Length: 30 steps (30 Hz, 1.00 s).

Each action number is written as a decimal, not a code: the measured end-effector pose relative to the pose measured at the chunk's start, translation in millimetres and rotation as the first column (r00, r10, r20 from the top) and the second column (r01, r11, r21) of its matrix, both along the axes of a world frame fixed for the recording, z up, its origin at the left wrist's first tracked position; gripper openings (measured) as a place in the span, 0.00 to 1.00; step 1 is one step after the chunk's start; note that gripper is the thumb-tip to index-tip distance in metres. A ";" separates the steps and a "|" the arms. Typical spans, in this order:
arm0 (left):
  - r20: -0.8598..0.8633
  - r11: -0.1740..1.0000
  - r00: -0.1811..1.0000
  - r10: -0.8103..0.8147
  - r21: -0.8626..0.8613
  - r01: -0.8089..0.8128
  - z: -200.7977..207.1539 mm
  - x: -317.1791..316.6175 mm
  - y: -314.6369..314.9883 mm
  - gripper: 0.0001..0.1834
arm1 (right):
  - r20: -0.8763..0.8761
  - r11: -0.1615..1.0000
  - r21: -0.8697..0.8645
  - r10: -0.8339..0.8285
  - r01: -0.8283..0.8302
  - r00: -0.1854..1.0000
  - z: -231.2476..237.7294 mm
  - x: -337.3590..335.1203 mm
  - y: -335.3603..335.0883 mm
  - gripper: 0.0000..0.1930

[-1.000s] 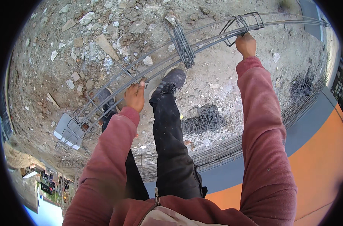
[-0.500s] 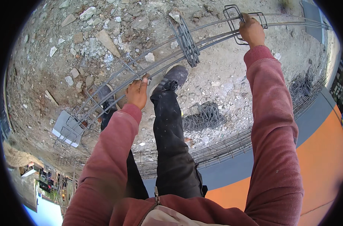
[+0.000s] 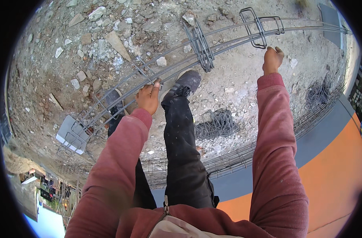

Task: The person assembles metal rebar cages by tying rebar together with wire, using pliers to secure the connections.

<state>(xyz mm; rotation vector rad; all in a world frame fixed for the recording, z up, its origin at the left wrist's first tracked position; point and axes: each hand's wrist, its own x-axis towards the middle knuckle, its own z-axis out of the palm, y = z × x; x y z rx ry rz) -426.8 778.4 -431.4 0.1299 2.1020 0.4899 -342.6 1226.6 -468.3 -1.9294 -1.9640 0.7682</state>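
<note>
Steel bars (image 3: 300,28): I observe the left hand (image 3: 148,101) against them, grip indeterminable; right hand (image 3: 273,61), loosely half-curled, near a stirrup (image 3: 259,26).

Left hand (image 3: 148,100) at long steel bars (image 3: 233,43); right hand (image 3: 272,61) (loosely curled) near rectangular wire stirrups (image 3: 260,27).

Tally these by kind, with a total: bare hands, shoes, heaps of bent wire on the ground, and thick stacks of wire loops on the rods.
Hands: 2 (left hand, right hand)
Shoes: 2 (left shoe, right shoe)
Wire heaps: 2 (middle heap, right heap)
Thick loop stack: 1
Total: 7
</note>
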 end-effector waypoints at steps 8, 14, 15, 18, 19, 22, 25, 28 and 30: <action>-0.027 0.998 0.998 0.063 0.018 -0.062 -2.2 1.6 0.5 0.20 | 0.050 0.939 -0.301 0.188 -0.165 0.981 -7.2 -37.6 57.2 0.28; -0.013 0.997 0.997 0.074 -0.012 -0.074 -11.1 5.6 -7.1 0.21 | 0.435 0.839 -0.143 0.529 -0.524 0.728 -4.7 -32.3 70.9 0.17; -0.049 0.996 0.995 0.092 0.020 -0.091 -10.9 7.3 -10.0 0.21 | 0.524 0.710 -0.192 0.658 -0.678 0.541 7.5 -32.8 68.5 0.16; -0.091 0.990 0.987 0.131 0.070 -0.125 -7.8 8.9 -5.9 0.19 | 0.608 0.544 -0.245 0.731 -0.802 0.309 24.2 -40.8 81.6 0.15; -0.101 0.986 0.983 0.153 0.088 -0.145 -6.7 8.6 -1.2 0.19 | 0.623 0.535 -0.230 0.723 -0.813 0.299 28.8 -45.4 90.6 0.15; -0.069 0.988 0.987 0.142 0.077 -0.137 -0.2 4.1 4.0 0.20 | 0.675 0.498 -0.324 0.718 -0.804 0.173 36.5 -80.6 92.2 0.15; -0.120 0.972 0.973 0.200 0.150 -0.181 -4.6 8.8 0.4 0.20 | 0.684 0.409 -0.372 0.728 -0.833 0.051 40.4 -95.9 80.1 0.14; -0.140 0.983 0.977 0.158 0.115 -0.142 -6.5 10.3 0.6 0.20 | 0.677 0.485 -0.296 0.714 -0.823 0.177 25.5 -92.0 85.9 0.14; -0.098 0.984 0.984 0.152 0.104 -0.142 -2.8 8.6 6.0 0.20 | 0.671 0.582 -0.242 0.678 -0.776 0.299 19.8 -82.2 92.0 0.16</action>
